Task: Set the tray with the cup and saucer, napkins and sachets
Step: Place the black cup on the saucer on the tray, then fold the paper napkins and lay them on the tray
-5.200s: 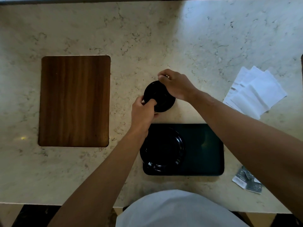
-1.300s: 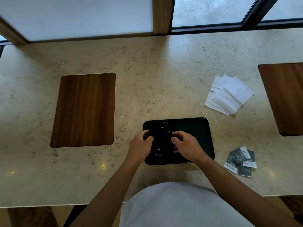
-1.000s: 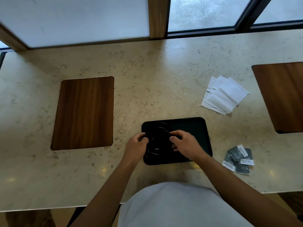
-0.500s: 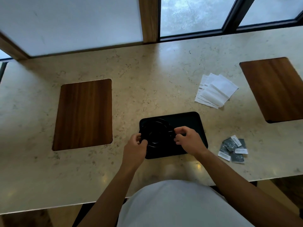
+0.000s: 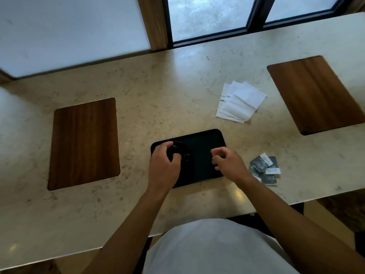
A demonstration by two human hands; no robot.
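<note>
Cup point(image 5: 174, 155) on tray point(image 5: 205, 139) gripped by left hand point(image 5: 164, 167), right hand point(image 5: 227, 165) released; judged fragile, slippery — lift by rim.

A café or hotel window counter where I stand, long marble-look countertop point(image 5: 158, 91) along big windows point(image 5: 207, 14), wooden place mats point(image 5: 84, 143) inset left and right, serving tray point(image 5: 205, 141), paper napkins point(image 5: 241, 102), sachets point(image 5: 264, 169) near me.

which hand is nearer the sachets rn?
Right. The right hand hovers over the tray's right half, just left of the sachets. The left hand grips the cup at the tray's far left.
</note>
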